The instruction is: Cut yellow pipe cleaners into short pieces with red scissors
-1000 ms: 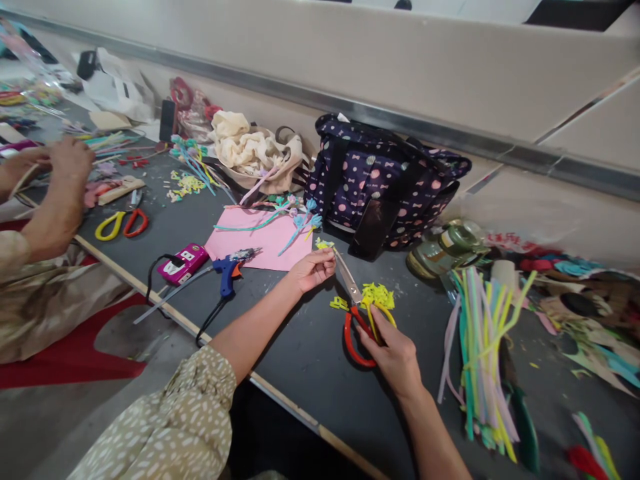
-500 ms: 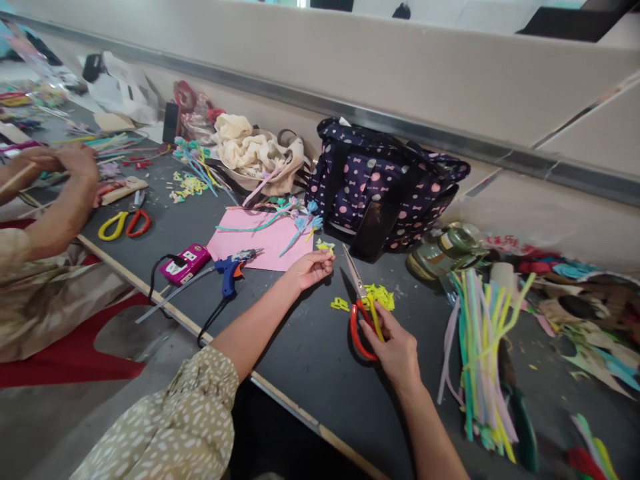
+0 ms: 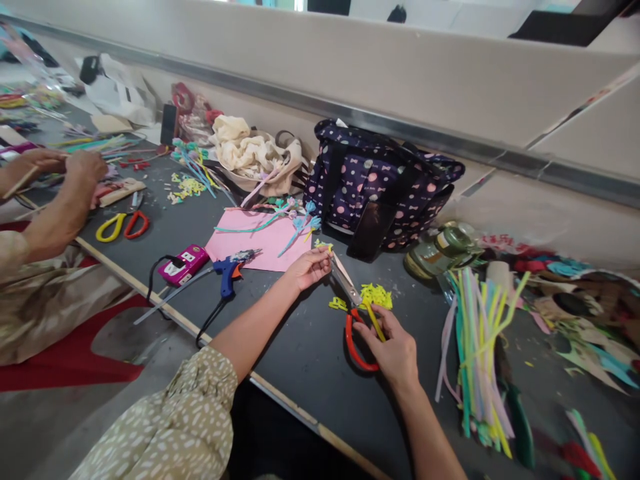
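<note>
My right hand (image 3: 397, 350) grips scissors (image 3: 354, 293) by their red and yellow handles. The blades are spread a little and their tips reach the fingertips of my left hand (image 3: 311, 268). That left hand is closed in a pinch; whatever lies between its fingers is too small or hidden to name. Yellow bits show just beyond the fingertips. A pile of short yellow pieces (image 3: 376, 295) lies behind the scissors, with a few more yellow pieces (image 3: 338, 304) to its left. Left of my left hand are a pink sheet (image 3: 265, 250) and a blue glue gun (image 3: 228, 275).
A dark patterned bag (image 3: 370, 177) stands against the wall, a phone (image 3: 371, 230) leaning on it. At right are a glass jar (image 3: 435, 253) and a bundle of fuzzy stems (image 3: 483, 360). Another person's hands (image 3: 83, 170) work at left, near other scissors (image 3: 131, 219).
The scissors have swung left, so their blade tips are now at my left fingertips, and the handles have spread wider. My left hand keeps its pinch in nearly the same place.
</note>
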A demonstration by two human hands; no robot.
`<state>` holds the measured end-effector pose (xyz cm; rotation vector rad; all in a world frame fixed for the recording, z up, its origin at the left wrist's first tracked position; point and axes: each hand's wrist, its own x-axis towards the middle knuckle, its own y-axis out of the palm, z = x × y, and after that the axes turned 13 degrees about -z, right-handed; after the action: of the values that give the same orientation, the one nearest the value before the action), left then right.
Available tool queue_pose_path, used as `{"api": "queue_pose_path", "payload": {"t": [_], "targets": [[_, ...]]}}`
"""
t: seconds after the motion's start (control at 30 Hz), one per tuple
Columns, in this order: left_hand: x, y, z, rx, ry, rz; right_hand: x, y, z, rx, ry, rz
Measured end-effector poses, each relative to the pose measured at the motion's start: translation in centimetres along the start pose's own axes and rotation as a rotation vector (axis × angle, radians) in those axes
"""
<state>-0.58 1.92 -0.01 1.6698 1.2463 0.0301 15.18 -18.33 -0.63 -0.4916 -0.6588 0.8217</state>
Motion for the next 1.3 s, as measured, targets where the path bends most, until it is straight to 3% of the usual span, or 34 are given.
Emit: {"api": "queue_pose_path", "payload": {"t": [0.4, 1.3], "targets": [[-0.41, 0.21, 0.1, 0.037, 0.014, 0.141, -0.18, 0.1, 0.16, 0.135, 0.113, 0.012], [-0.54, 0.32, 0.02, 0.201, 0.101, 0.087, -0.14, -0.27, 0.24, -0.03, -0.006, -0.005]]}}
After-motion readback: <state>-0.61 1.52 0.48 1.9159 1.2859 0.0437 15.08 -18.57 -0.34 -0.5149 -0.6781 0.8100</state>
